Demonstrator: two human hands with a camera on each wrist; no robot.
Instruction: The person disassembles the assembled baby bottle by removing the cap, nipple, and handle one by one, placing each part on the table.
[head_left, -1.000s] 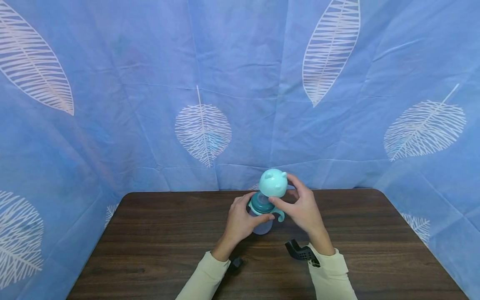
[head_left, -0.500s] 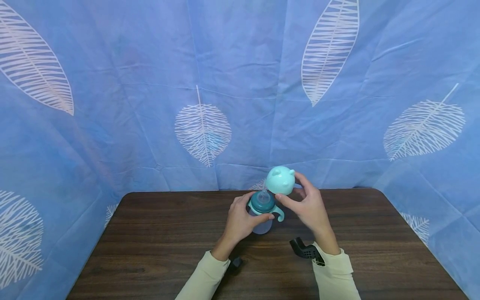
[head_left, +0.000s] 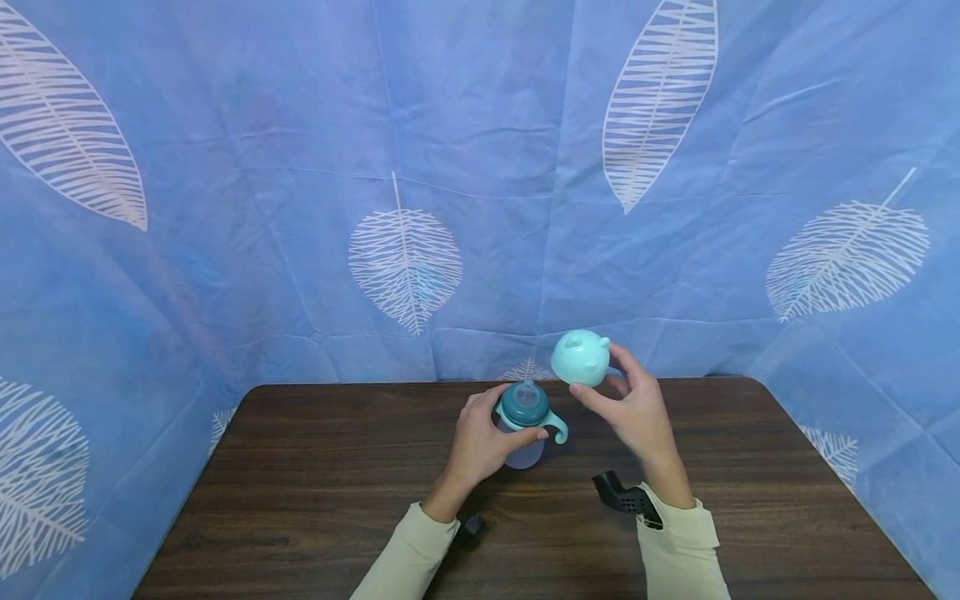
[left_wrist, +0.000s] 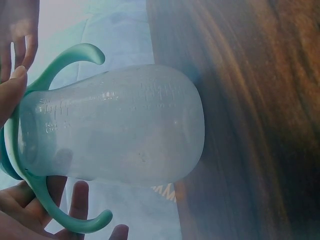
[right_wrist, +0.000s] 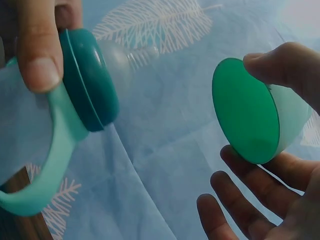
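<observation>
A baby bottle (left_wrist: 115, 125) with a frosted body and two mint handles (left_wrist: 75, 55) stands upright at the table's far part. My left hand (head_left: 477, 437) grips it round the neck, thumb in front. On top, a teal collar (right_wrist: 92, 80) carries a clear nipple (right_wrist: 132, 57), which is uncovered. My right hand (head_left: 637, 408) pinches a mint rounded cap (head_left: 581, 358) with small ears between thumb and fingers. The cap is in the air, up and right of the bottle and apart from it. In the right wrist view its hollow underside faces the nipple.
The dark wooden table (head_left: 315, 492) spreads under both arms, its far edge just behind the bottle. A blue cloth (head_left: 495, 250) with white leaf prints hangs behind. Black straps with camera mounts (head_left: 626, 498) sit at the wrists.
My right hand has carried the cap to the right, away from the bottle, and the nipple has come fully into view. The left hand and bottle have stayed in place.
</observation>
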